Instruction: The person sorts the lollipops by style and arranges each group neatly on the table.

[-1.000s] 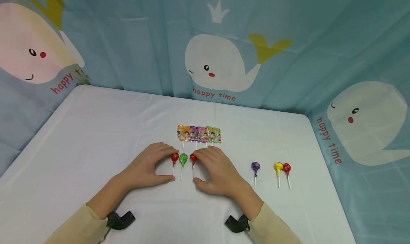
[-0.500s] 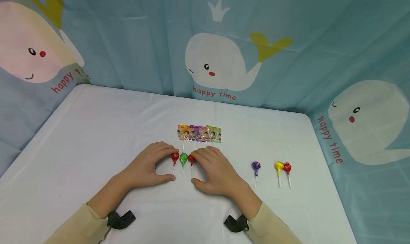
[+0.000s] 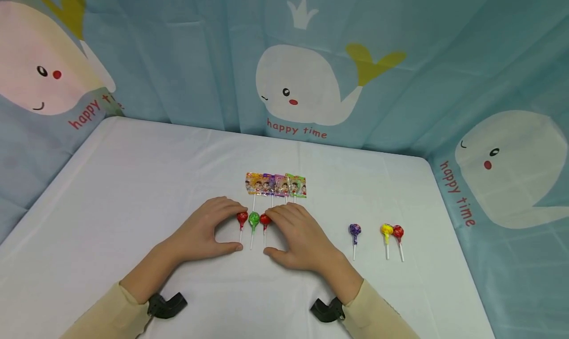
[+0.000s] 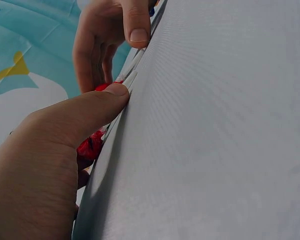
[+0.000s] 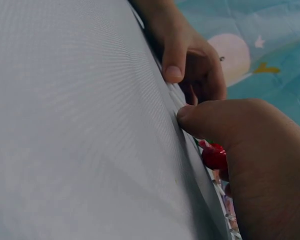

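My left hand is on the table, fingertips at the head of a red lollipop and thumb at its stick end. Mirroring it, my right hand spans another red lollipop, fingers on the head and thumb by the stick. A green lollipop lies between these two, touched by neither hand. In the left wrist view, red wrapper shows behind the left thumb. The right wrist view has a red candy head beside the right thumb; the fingertips there are mostly hidden.
Behind the hands lies a row of flat-wrapped lollipops, sticks toward me. To the right are a purple lollipop, a yellow one and a red one. A whale-print curtain borders the white table.
My right hand has slid slightly left, bringing its red lollipop closer to the green one. The left hand has stayed in place.
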